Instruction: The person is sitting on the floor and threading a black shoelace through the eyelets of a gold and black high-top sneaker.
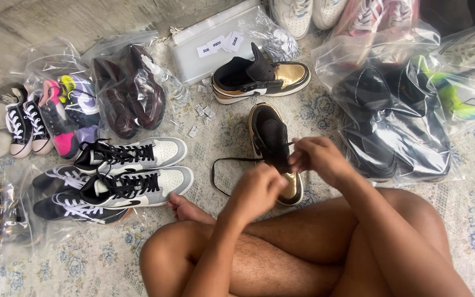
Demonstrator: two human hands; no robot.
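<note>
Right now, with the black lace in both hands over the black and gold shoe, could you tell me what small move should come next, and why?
Probably draw the loose black lace through: it loops slack to the shoe's left, while the left hand and right hand pinch it at the tongue.

Open rug (224, 129) lying at 11 o'clock of the hands; grey sneakers (138, 176) blocking at 9, gold shoe (262, 77) at 12, bagged black shoes (391, 126) crowding at 3.

The held sneaker (275, 148) lies between the laced pair (133, 173) left and bagged shoes (391, 121) right.
</note>
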